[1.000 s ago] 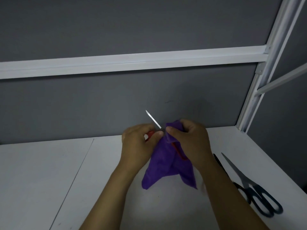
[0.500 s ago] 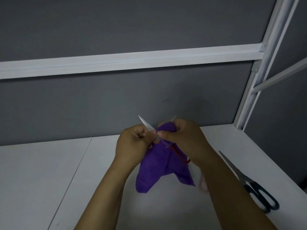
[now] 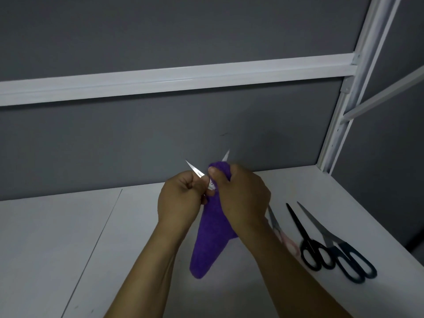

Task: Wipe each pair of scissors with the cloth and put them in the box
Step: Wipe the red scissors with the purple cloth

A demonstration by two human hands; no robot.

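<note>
Mid-wipe on a small pair of scissors with bright steel blades (image 3: 197, 172), lifted clear of the white table (image 3: 68, 237) and held out in front, probably so that both blades can be reached from every side. Blades spread in a V: one bare and pointing up-left past the left hand (image 3: 181, 199), the other wrapped in the purple fleecy cloth (image 3: 210, 244) with only its tip poking out at the top. Left fingers curled round the scissors just below the pivot, steadying them; handles hidden inside the fist and the cloth. Right hand (image 3: 241, 198) pinching the cloth round the second blade, thumb on the near side, fingers curled behind, the loose rest of the cloth hanging down between the forearms. Opened that way, most likely, to let the cloth run along one blade at a time and keep the edge off the skin. Waiting on the table to the right: a pair with black handles and dark blades (image 3: 308, 246), touching at the handles a larger pair with dark blue-green handles and grey blades (image 3: 353, 265), plus a pink-handled pair (image 3: 288, 241) half hidden behind the right forearm. All three with points away from the body, seemingly laid out for their turn. No box in view, so no telling where finished pairs go.
</note>
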